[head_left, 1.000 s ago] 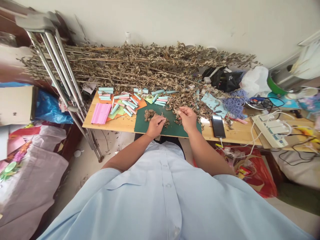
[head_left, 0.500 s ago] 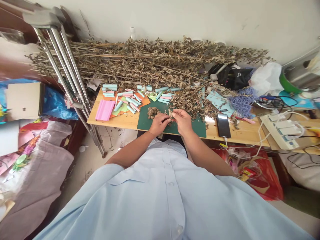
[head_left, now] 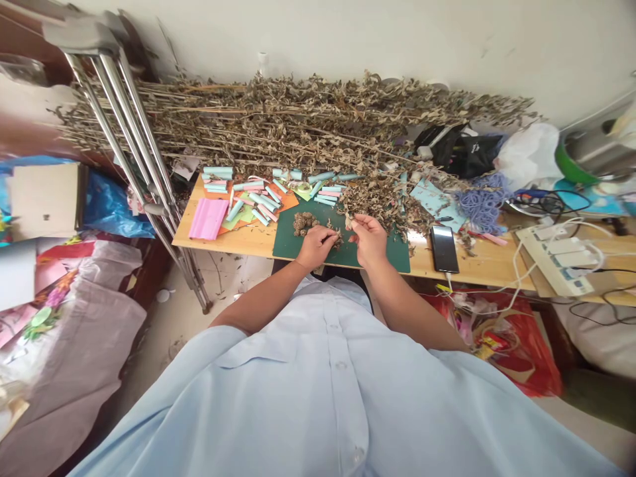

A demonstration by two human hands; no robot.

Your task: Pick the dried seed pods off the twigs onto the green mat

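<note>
Over the green cutting mat (head_left: 291,245), my left hand (head_left: 317,246) is closed on a small bunch of dried leaves (head_left: 337,238) that pokes out past its fingertips. My right hand (head_left: 369,240) pinches a dried leaf (head_left: 349,222) between thumb and fingers, a little to the right of the left hand and apart from it. Several brown crumpled clumps (head_left: 304,224) of dried plant lie on the mat beyond my left hand. A loose heap of dried leaves (head_left: 370,199) spreads behind my right hand and covers the mat's back edge.
Long dried plant stalks (head_left: 278,126) lie along the wall. Pink and blue paper rolls (head_left: 263,202) and a pink paper stack (head_left: 207,218) are on the left. A phone (head_left: 444,249), purple yarn (head_left: 481,202) and a power strip (head_left: 554,258) sit rightward. Metal crutches (head_left: 132,132) lean at the left.
My right hand came in to meet the left, then drew back right with a leaf in its pinch. My left hand stays over the mat. The view shifted slightly.
</note>
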